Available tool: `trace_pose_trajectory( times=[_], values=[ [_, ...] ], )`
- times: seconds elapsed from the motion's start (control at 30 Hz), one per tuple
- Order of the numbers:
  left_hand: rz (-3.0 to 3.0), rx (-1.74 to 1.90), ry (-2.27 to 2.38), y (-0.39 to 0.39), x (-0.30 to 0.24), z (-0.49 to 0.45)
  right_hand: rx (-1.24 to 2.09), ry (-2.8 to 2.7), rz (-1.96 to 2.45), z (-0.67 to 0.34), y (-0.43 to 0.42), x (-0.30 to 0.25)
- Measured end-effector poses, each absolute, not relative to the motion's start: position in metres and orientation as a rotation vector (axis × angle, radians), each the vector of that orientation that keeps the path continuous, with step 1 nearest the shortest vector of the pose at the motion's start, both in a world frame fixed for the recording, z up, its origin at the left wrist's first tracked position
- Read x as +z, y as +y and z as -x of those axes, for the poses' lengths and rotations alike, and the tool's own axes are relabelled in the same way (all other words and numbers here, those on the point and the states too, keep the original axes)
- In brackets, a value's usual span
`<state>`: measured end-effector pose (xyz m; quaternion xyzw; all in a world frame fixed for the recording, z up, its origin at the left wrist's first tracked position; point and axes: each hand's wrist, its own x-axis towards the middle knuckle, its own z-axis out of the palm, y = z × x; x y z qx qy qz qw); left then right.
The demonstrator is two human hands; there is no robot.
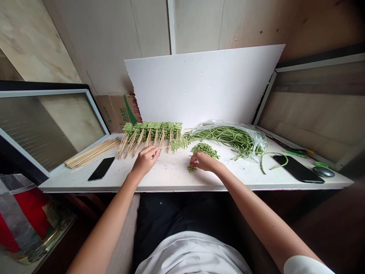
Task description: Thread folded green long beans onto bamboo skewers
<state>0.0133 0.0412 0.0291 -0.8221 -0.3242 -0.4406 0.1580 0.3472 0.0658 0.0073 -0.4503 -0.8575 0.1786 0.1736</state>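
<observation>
A white shirt [191,255] fronts a table edge [182,188], phone [102,168] and skewers [92,153] beyond.

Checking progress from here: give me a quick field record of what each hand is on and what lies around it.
Left hand: appears to hold a bamboo skewer threaded with bean pieces
Right hand: pinches cut green beans on the white table
Nearby: loose pile of cut beans; row of bean-filled skewers; long green beans in a plastic bag
Rest: bundle of bare skewers; two smartphones; computer mouse
</observation>
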Motion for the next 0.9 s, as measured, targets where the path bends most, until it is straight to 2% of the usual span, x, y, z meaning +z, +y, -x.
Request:
trace_pose_trajectory(
  times=[0.23,0.4,0.47,0.7,0.9],
  values=[
    [2.352,-1.263,-0.9,0.039,0.03,-0.016,0.391,-2.438,1.269,-0.341,0.06,0.012],
    [2.349,-1.282,-0.904,0.04,0.03,-0.014,0.308,-2.185,1.089,-0.346,0.067,0.015],
    [2.345,-1.287,-0.904,0.04,0.03,-0.013,0.452,-1.995,1.072,-0.351,0.071,0.015],
    [2.336,-1.301,-0.888,0.038,0.031,-0.015,1.298,-1.406,0.837,-0.355,0.071,0.02],
    [2.343,-1.301,-0.878,0.037,0.032,-0.018,1.56,-1.07,0.652,-0.348,0.066,0.025]
  ],
)
